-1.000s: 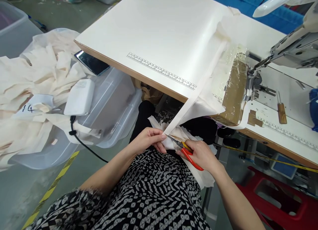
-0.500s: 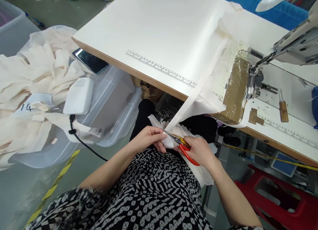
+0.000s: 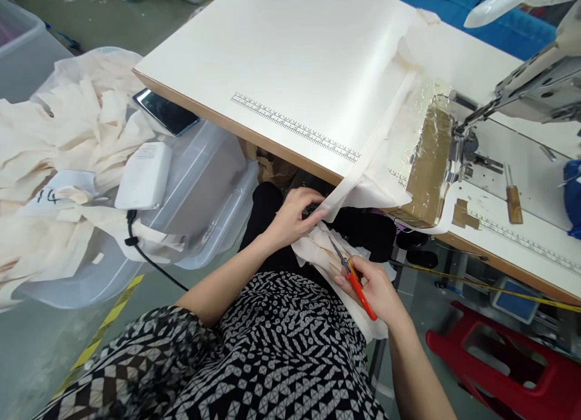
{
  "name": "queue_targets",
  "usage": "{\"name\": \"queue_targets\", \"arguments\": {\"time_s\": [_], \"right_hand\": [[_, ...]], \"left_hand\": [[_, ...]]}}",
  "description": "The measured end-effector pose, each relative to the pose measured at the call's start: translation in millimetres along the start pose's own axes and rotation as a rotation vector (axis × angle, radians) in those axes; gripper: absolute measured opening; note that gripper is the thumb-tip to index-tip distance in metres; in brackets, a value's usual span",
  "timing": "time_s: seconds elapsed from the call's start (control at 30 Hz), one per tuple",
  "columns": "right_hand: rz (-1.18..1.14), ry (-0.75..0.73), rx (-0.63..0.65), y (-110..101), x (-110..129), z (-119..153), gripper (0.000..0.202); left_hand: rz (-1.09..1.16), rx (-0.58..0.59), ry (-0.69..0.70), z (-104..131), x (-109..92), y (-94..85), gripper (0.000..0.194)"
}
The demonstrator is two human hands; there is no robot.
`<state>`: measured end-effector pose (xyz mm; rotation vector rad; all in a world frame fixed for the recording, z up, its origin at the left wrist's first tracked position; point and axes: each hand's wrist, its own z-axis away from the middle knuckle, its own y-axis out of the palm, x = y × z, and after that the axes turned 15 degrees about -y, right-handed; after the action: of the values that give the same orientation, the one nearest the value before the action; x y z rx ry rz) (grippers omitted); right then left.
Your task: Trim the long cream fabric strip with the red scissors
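The left hand (image 3: 293, 221) is near the centre of the frame, just below the edge of the white tabletop (image 3: 290, 57). Its forearm rises from the lower left, the back of the hand is turned upward, and the thumb and index finger curve towards each other around a small dark gap. Their tips close on the lower end of a long, narrow white fabric strip (image 3: 379, 138), which slants from the upper right across the tabletop and over its edge to the fingers.

The right hand (image 3: 376, 290) is lower and to the right, its forearm coming up from the bottom of the frame. It is curled around the red and yellow handles of small metal-bladed scissors (image 3: 362, 296), the thumb lying over them. The scissors tilt, with the blades towards the upper left and the red handle towards the lower right. The blade tips are below the left hand and apart from it, over the crumpled cream-white cloth (image 3: 313, 250) on the person's lap.

A grey metal sewing machine (image 3: 540, 87) is at the upper right, and a wooden-handled awl-like tool (image 3: 514, 205) lies on the tabletop below it.
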<state>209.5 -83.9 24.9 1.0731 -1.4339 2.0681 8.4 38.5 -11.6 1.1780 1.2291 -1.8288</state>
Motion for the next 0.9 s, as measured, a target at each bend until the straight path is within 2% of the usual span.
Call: {"name": "queue_targets", "arguments": {"time_s": [0.03, 0.1, 0.17, 0.2, 0.27, 0.3, 0.37, 0.4, 0.5, 0.53, 0.57, 0.6, 0.67, 0.73, 0.77, 0.83, 0.9], "right_hand": [[0.004, -0.003, -0.009, -1, 1, 1, 0.042], [0.015, -0.002, -0.031, -4, 2, 5, 0.042], [0.007, 0.013, -0.051, -6, 1, 11, 0.040], [-0.010, 0.023, -0.054, -6, 1, 15, 0.039], [-0.062, 0.041, -0.036, -5, 0, 19, 0.037], [-0.086, 0.044, -0.022, -3, 1, 20, 0.036], [-0.112, 0.041, 0.013, 0, 3, 19, 0.037], [-0.113, 0.041, 0.028, 2, 5, 17, 0.038], [-0.086, 0.054, 0.045, 3, 9, 10, 0.040], [-0.082, 0.062, 0.042, 2, 9, 8, 0.041], [-0.083, 0.069, 0.036, 1, 9, 7, 0.041], [-0.090, 0.076, 0.032, -1, 9, 6, 0.041], [-0.115, 0.089, 0.045, -4, 7, 7, 0.041], [-0.141, 0.104, 0.084, -7, 4, 8, 0.040], [-0.157, 0.106, 0.108, -8, 3, 8, 0.040], [-0.204, 0.090, 0.146, -8, 1, 6, 0.040], [-0.255, 0.060, 0.173, -7, 0, 1, 0.040]], "left_hand": [[0.060, 0.044, -0.041, -2, 2, 3.4, 0.029], [0.138, 0.079, -0.248, -1, 17, 4.6, 0.034], [0.121, 0.021, -0.502, 8, 43, -1.9, 0.030], [0.086, -0.021, -0.584, 15, 58, -7.0, 0.025], [0.023, -0.087, -0.669, 31, 79, -17.8, 0.016], [0.002, -0.105, -0.680, 40, 83, -22.1, 0.015], [0.024, -0.039, -0.659, 56, 76, -26.9, 0.018], [0.083, 0.067, -0.637, 62, 65, -27.3, 0.021], [0.377, 0.525, -0.540, 70, 22, -24.5, 0.035], [0.436, 0.627, -0.505, 70, 9, -23.2, 0.036], [0.439, 0.661, -0.471, 69, -2, -22.1, 0.036], [0.386, 0.626, -0.425, 68, -9, -21.1, 0.031], [0.183, 0.431, -0.316, 65, -16, -19.8, 0.022], [0.009, 0.240, -0.218, 62, -16, -19.0, 0.029], [-0.021, 0.196, -0.191, 61, -15, -18.8, 0.030], [0.042, 0.239, -0.247, 59, -15, -18.5, 0.029], [0.228, 0.397, -0.413, 59, -15, -18.1, 0.031]]}}
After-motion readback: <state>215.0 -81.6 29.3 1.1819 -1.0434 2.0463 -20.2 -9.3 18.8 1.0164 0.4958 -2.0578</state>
